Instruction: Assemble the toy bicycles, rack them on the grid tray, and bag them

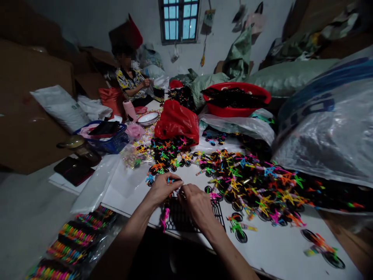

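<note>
Near the front edge of the table, my left hand [161, 189] is closed in a pinch, with a small blue plastic piece [170, 181] showing at its fingers. My right hand [194, 202] is closed right beside it, fingertips meeting the left ones; what it grips is hidden. Below both hands lies a black plastic grid [218, 214], partly covered by the right hand. A pink plastic piece [165, 220] sits at the grid's left side. Right of the grid rests a green toy bicycle [237, 226] with black wheels and a small printed tube.
A large heap of colourful toy bicycles [247, 179] spreads over the right of the table [201, 245]. Behind stand a red bag [177, 118] and a red basin [239, 112]. A blue basket [112, 144] is at left. Another person [131, 83] sits at the far end.
</note>
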